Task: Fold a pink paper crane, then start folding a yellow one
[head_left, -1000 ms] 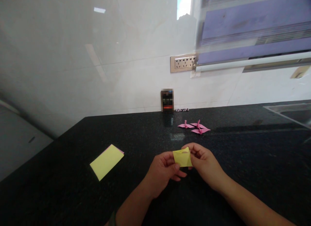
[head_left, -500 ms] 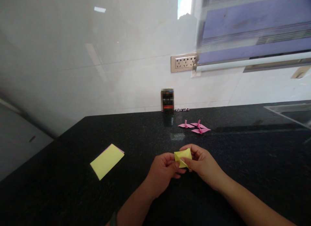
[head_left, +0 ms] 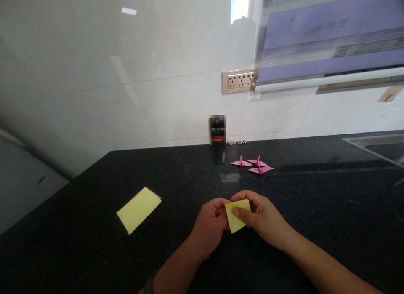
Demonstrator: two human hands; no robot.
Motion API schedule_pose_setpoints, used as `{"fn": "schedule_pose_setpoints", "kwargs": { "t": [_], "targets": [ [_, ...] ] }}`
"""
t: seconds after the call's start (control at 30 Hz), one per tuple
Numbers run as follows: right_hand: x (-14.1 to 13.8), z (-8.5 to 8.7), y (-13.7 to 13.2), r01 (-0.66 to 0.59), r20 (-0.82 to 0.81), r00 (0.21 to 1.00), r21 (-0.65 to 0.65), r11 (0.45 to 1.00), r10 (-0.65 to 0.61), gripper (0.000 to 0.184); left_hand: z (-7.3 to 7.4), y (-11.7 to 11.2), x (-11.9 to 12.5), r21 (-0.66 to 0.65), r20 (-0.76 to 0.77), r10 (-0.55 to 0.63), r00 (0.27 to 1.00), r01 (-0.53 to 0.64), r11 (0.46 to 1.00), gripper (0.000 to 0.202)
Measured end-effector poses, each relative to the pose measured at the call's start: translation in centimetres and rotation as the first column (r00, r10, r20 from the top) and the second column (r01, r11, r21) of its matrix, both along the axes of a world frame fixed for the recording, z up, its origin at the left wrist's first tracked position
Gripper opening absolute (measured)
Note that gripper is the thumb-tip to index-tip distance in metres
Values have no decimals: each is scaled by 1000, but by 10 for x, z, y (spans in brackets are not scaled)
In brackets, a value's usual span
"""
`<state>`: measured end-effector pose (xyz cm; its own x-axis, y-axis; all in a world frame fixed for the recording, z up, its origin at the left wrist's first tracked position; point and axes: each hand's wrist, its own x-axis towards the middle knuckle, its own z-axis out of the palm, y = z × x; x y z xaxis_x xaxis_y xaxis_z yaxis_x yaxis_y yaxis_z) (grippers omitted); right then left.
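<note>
Between my hands, just above the dark counter, is a small folded piece of yellow paper (head_left: 234,223), roughly square and tilted. My right hand (head_left: 259,209) pinches it, thumb flat on its face and fingers behind. At its left edge my left hand (head_left: 213,220) is closed, the fingertips partly hidden behind the paper. Beyond the hands, three pink folded paper cranes (head_left: 260,170) sit close together. To the left lies a stack of yellow paper (head_left: 139,210), with a pink edge showing beneath.
A dark upright object with a blurred face (head_left: 217,129) leans at the white wall, a beaded strand (head_left: 236,142) beside it. Above is a socket panel (head_left: 239,81). A sink edge (head_left: 372,148) lies at the right of the black counter (head_left: 176,172).
The yellow paper's raised flap has been laid down, so it now looks flat and square and reaches lower. My right thumb has moved onto its face; the left thumb has drawn back.
</note>
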<state>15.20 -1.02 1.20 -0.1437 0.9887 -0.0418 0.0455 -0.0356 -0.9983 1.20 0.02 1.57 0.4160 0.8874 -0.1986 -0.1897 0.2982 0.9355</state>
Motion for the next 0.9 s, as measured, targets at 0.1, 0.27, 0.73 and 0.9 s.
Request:
{"fn": "schedule_pose_setpoints", "kwargs": {
  "t": [0.1, 0.27, 0.73, 0.9],
  "targets": [
    [2, 1, 0, -27, -19, 999, -37, 999, 26, 17, -2, 1, -1, -60, 74, -34, 997, 39, 997, 12],
    [4, 2, 0, -39, -34, 999, -59, 998, 37, 18, -5, 2, -2, -128, 192, -56, 980, 82, 988, 18],
    [-2, 3, -1, -10, -116, 993, -66, 998, 2, 19, -4, 2, -1, -193, 233, -60, 971, 106, 975, 27],
    [-1, 4, -2, -38, -124, 992, -101, 994, 25, 19, -5, 2, -1, -187, 267, -50, 963, 103, 977, 25]
  ]
}}
